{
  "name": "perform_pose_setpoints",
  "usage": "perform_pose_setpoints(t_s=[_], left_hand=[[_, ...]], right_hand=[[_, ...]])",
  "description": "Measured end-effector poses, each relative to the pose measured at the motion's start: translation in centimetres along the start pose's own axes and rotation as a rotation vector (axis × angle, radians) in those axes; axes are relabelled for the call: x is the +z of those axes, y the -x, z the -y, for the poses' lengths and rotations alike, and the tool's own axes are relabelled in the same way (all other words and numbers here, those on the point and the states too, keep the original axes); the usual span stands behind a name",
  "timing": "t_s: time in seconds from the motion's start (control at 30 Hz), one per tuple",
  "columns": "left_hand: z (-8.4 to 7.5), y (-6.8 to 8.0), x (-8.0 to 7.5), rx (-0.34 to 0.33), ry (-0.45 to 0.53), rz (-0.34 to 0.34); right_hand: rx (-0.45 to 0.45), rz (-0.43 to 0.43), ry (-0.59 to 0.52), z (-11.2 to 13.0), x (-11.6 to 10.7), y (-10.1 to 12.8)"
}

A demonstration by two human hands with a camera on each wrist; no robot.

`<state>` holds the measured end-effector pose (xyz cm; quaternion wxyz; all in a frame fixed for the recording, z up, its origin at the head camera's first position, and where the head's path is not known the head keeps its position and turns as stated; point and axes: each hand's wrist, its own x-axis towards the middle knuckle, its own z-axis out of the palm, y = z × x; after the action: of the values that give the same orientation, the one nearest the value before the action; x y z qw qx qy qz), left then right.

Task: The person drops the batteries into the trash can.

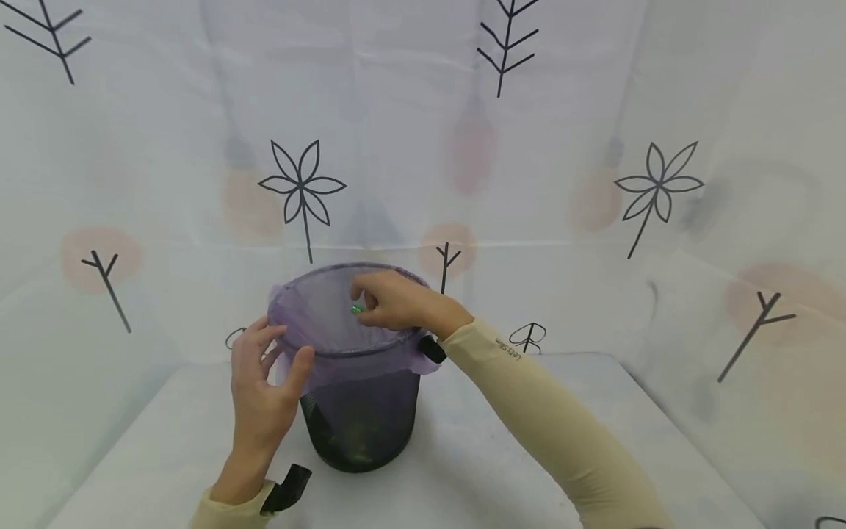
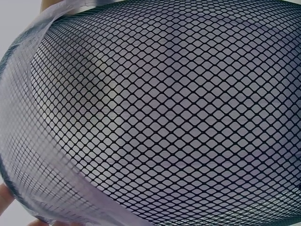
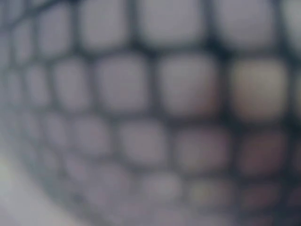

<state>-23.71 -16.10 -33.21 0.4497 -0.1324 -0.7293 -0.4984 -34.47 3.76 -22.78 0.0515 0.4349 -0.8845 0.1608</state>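
A black mesh bin [image 1: 360, 419] stands on the white table [image 1: 476, 470], lined with a purple bag [image 1: 324, 308] folded over its rim. My left hand [image 1: 284, 347] is at the near-left rim, and its thumb and fingers hold the bag's overhang. My right hand [image 1: 361, 305] reaches over the far rim above the opening, with its curled fingers pinching a small shiny green thing [image 1: 357, 309]. The left wrist view is filled by the bin's mesh wall [image 2: 178, 117] and the bag's folded edge [image 2: 28, 141]. In the right wrist view only blurred mesh [image 3: 150, 113] shows.
White cloth walls printed with black flowers and twigs [image 1: 300, 184] close in the table at the back and both sides. Some dark contents lie dimly at the bin's bottom [image 1: 357, 441]. Black wrist straps [image 1: 287, 488] sit on both sleeves.
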Motion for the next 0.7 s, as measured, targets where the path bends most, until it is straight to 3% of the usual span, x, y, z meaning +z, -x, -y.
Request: perform_pose_setpoints(t_s=[0.33,0.7], left_hand=[[0.13,-0.02,0.00,-0.013,0.006,0.015],[-0.06,-0.21,0.05,-0.004,0.013,-0.020]], right_hand=[[0.038,0.034,0.026,-0.06,0.16,-0.04],[-0.008,-0.078,-0.006,-0.07,-0.43,0.32]])
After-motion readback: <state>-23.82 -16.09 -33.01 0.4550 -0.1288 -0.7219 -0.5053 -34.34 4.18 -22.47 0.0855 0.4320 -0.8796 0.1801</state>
